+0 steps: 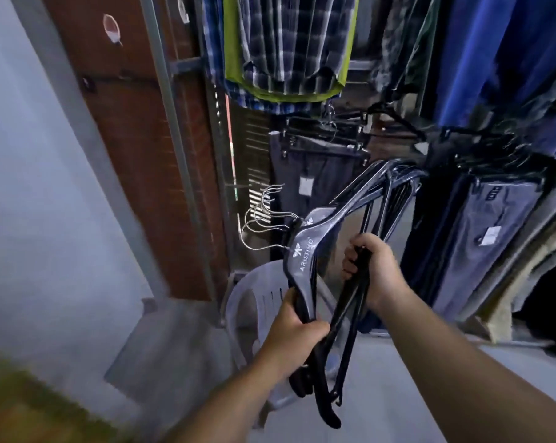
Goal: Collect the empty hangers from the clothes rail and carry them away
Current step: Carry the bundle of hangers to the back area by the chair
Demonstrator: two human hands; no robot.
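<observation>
Black plastic hangers (305,251) sat bunched at centre frame, metal hooks pointing left; your left hand (294,334) clamped one arm of the stack, your right hand (371,270) the bars. Behind them stood a pale plastic chair (254,302), with plaid shirts (289,43) hanging above.

Glossy dark plastic hangers (305,251) with thin bright metal hooks (260,215); just below them a smooth pale plastic chair (254,302); above the hangers soft checked cloth shirts (289,43); left of them matt reddish-brown wood panel (136,123)
</observation>
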